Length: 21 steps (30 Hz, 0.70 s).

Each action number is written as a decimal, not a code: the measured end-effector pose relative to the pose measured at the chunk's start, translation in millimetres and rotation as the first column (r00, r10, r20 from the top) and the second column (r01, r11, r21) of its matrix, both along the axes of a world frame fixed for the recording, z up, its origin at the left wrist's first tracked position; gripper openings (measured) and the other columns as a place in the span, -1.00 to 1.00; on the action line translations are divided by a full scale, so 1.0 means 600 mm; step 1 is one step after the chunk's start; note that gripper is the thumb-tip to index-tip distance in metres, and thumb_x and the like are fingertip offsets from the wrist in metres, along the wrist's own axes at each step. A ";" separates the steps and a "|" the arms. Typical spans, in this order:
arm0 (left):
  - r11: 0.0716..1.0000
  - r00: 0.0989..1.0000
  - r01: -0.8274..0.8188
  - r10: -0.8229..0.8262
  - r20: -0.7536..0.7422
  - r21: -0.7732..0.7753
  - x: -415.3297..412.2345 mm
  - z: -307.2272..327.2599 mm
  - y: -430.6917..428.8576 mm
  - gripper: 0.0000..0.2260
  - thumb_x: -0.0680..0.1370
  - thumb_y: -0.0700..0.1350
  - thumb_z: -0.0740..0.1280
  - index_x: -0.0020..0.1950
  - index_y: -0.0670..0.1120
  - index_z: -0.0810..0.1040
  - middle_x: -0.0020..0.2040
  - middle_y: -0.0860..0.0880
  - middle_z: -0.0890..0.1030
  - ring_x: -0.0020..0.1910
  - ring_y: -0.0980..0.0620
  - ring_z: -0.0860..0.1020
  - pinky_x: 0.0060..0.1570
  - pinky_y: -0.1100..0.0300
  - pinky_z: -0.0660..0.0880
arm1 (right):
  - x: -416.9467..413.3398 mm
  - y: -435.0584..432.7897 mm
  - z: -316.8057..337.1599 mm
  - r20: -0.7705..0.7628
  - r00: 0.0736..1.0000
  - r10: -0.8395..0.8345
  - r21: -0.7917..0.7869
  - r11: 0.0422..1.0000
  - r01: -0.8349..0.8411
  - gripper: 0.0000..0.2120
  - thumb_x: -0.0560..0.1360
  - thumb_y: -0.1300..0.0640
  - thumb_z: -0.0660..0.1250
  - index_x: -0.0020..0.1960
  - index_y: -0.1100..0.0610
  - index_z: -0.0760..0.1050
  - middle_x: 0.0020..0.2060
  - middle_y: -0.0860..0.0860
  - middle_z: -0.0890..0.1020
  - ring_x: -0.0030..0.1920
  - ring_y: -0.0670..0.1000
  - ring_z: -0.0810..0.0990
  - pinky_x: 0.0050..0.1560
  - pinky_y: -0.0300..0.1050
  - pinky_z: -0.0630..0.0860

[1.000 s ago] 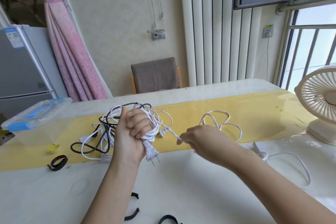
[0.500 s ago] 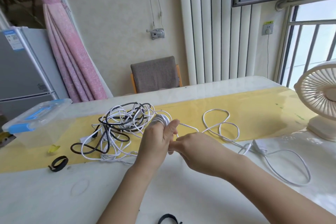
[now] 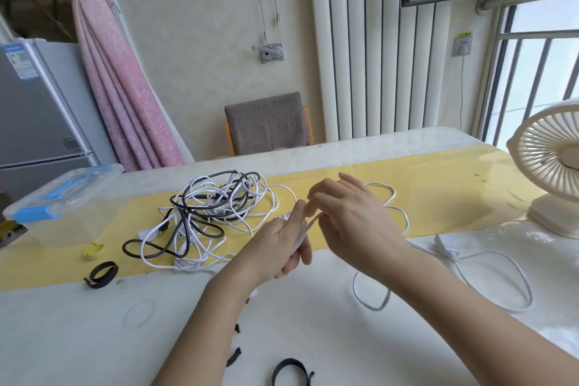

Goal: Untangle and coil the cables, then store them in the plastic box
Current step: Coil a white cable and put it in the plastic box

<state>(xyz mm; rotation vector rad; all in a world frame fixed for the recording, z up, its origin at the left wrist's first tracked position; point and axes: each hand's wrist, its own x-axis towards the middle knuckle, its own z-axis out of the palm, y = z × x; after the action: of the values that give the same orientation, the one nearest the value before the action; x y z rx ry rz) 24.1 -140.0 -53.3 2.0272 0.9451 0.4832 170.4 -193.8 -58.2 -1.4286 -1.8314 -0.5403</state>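
A tangle of white and black cables (image 3: 206, 213) lies on the yellow table runner (image 3: 438, 194). My left hand (image 3: 282, 244) grips a white cable coil (image 3: 302, 233) in front of the tangle, fingers curled round it. My right hand (image 3: 351, 222) is just to its right, pinching the same white cable near the left thumb. The loose white cable (image 3: 398, 207) runs on behind my right hand and loops back on the table. The clear plastic box (image 3: 62, 200) with blue latches stands at the far left.
A cream desk fan (image 3: 551, 166) stands at the right edge, its white cord (image 3: 501, 279) looping over the table. Black strap ties lie near the left (image 3: 101, 273) and at the near edge (image 3: 291, 371). A yellow scrap (image 3: 93, 249) lies by the box. A chair (image 3: 266, 124) stands behind the table.
My left hand has dropped from above the tangle and moved right with the coil. My right hand has closed in on it, drawing the white cable round; the far loops have shifted.
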 end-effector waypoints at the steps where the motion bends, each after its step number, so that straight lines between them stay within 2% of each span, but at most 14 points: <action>1: 0.997 0.999 0.030 -0.028 0.032 -0.067 0.001 0.003 -0.004 -0.29 0.46 0.42 -0.13 -0.38 -0.16 0.43 -0.59 -0.03 0.30 -0.60 0.05 0.25 -0.50 0.27 0.23 | 0.002 -0.001 0.002 -0.029 1.000 -0.001 0.029 1.000 0.002 -0.71 0.39 0.21 0.03 -0.26 0.11 0.52 -0.24 -0.02 0.59 -0.29 0.08 0.54 0.24 0.00 0.41; 3: 0.977 0.993 0.106 -0.095 0.068 -0.183 -0.003 0.010 -0.008 -0.34 0.49 0.43 -0.02 -0.38 -0.15 0.37 -0.58 0.00 0.24 -0.61 0.06 0.20 -0.54 0.28 0.18 | 0.007 -0.002 0.006 -0.058 0.998 -0.029 0.056 0.998 0.032 -0.73 0.37 0.23 0.01 -0.32 0.11 0.48 -0.29 -0.01 0.59 -0.32 0.08 0.52 0.26 -0.01 0.37; 5: 0.936 0.975 0.224 -0.215 0.061 -0.271 -0.013 0.016 -0.008 -0.49 0.48 0.31 0.21 -0.41 -0.09 0.31 -0.54 0.02 0.19 -0.59 0.09 0.15 -0.58 0.31 0.15 | 0.020 0.000 0.012 -0.055 0.997 -0.062 0.048 0.997 0.065 -0.74 0.31 0.25 0.01 -0.35 0.09 0.46 -0.36 -0.04 0.56 -0.35 0.05 0.50 0.27 -0.04 0.38; 6: 0.906 0.959 0.281 -0.275 0.067 -0.317 -0.018 0.017 -0.007 -0.58 0.45 0.20 0.29 -0.42 -0.06 0.29 -0.51 0.02 0.17 -0.59 0.11 0.12 -0.60 0.34 0.13 | 0.030 0.001 0.015 -0.048 0.997 -0.065 0.026 0.997 0.066 -0.74 0.28 0.29 0.04 -0.35 0.09 0.48 -0.37 -0.05 0.55 -0.35 0.05 0.51 0.22 -0.03 0.44; 8: 0.875 0.952 0.305 -0.292 0.092 -0.376 -0.023 0.019 -0.005 -0.67 0.40 0.07 0.31 -0.44 -0.03 0.26 -0.48 0.01 0.14 -0.57 0.13 0.08 -0.63 0.36 0.10 | 0.049 0.002 0.022 -0.111 0.994 -0.011 -0.068 0.998 0.004 -0.73 0.29 0.37 0.17 -0.28 0.09 0.56 -0.31 -0.05 0.59 -0.31 0.03 0.55 -0.07 -0.04 0.56; 9: 0.887 0.966 0.258 -0.240 0.095 -0.383 -0.023 0.020 -0.004 -0.69 0.39 0.03 0.30 -0.45 -0.02 0.25 -0.48 0.01 0.13 -0.57 0.12 0.07 -0.63 0.37 0.08 | 0.059 0.001 0.025 -0.169 0.985 0.034 -0.124 0.991 -0.055 -0.74 0.34 0.40 0.24 -0.23 0.08 0.60 -0.25 -0.05 0.60 -0.27 -0.01 0.57 -0.19 -0.08 0.55; 12: 0.951 0.999 0.006 0.007 0.042 -0.308 -0.020 0.017 0.009 -0.69 0.44 -0.07 0.26 -0.45 -0.03 0.22 -0.48 0.00 0.15 -0.54 0.09 0.07 -0.59 0.34 0.03 | 0.072 -0.006 0.031 -0.294 0.952 0.080 -0.256 0.953 -0.160 -0.87 0.44 0.23 0.42 -0.14 0.01 0.65 -0.21 -0.11 0.63 -0.22 -0.14 0.55 -0.25 -0.24 0.44; 14: 0.955 0.990 -0.128 0.139 0.026 -0.267 -0.019 0.014 0.020 -0.67 0.51 -0.13 0.23 -0.43 -0.04 0.22 -0.47 -0.01 0.15 -0.53 0.07 0.09 -0.56 0.33 0.03 | 0.078 -0.007 0.033 -0.377 0.926 0.034 -0.370 0.910 -0.185 -0.94 0.45 0.13 0.44 -0.12 -0.02 0.66 -0.26 -0.14 0.65 -0.26 -0.20 0.54 -0.30 -0.29 0.40; 16: 0.938 0.967 -0.233 0.251 0.038 -0.256 -0.019 0.011 0.030 -0.67 0.53 -0.14 0.21 -0.43 -0.04 0.23 -0.47 -0.01 0.17 -0.54 0.05 0.10 -0.56 0.33 0.04 | 0.080 -0.010 0.036 -0.547 0.837 0.020 -0.442 0.842 -0.309 -0.93 0.47 0.14 0.42 -0.12 -0.01 0.68 -0.35 -0.18 0.64 -0.35 -0.25 0.52 -0.33 -0.39 0.35; 18: 0.919 0.941 -0.303 0.330 0.070 -0.254 -0.019 0.011 0.037 -0.66 0.53 -0.10 0.22 -0.43 -0.04 0.23 -0.49 0.00 0.18 -0.55 0.05 0.11 -0.56 0.33 0.05 | 0.085 -0.008 0.038 -0.723 0.689 0.046 -0.395 0.790 -0.468 -0.92 0.48 0.21 0.41 -0.10 0.09 0.67 -0.31 -0.12 0.68 -0.26 -0.24 0.59 -0.21 -0.43 0.39; 20: 0.904 0.921 -0.337 0.375 0.109 -0.264 -0.018 0.010 0.039 -0.63 0.55 -0.05 0.24 -0.42 -0.04 0.21 -0.50 0.01 0.16 -0.56 0.05 0.10 -0.57 0.33 0.05 | 0.091 -0.009 0.041 -0.813 0.579 0.063 -0.362 0.724 -0.587 -0.99 0.47 0.23 0.42 -0.12 0.16 0.62 -0.21 0.03 0.71 -0.13 -0.09 0.64 -0.04 -0.28 0.43; 21: 0.899 0.913 -0.347 0.389 0.122 -0.268 -0.018 0.010 0.039 -0.61 0.57 -0.02 0.24 -0.41 -0.03 0.19 -0.51 0.02 0.15 -0.58 0.06 0.09 -0.57 0.34 0.04 | 0.095 -0.008 0.039 -0.834 0.547 0.069 -0.362 0.679 -0.638 -0.94 0.44 0.17 0.45 -0.13 0.17 0.62 -0.17 0.08 0.70 -0.07 -0.04 0.64 0.01 -0.21 0.43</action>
<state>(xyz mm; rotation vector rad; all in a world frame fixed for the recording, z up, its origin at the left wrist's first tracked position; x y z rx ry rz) 13.1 -116.6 -47.1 1.5618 1.2248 0.7012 227.2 -198.6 -35.1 -1.2557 -1.5151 0.9469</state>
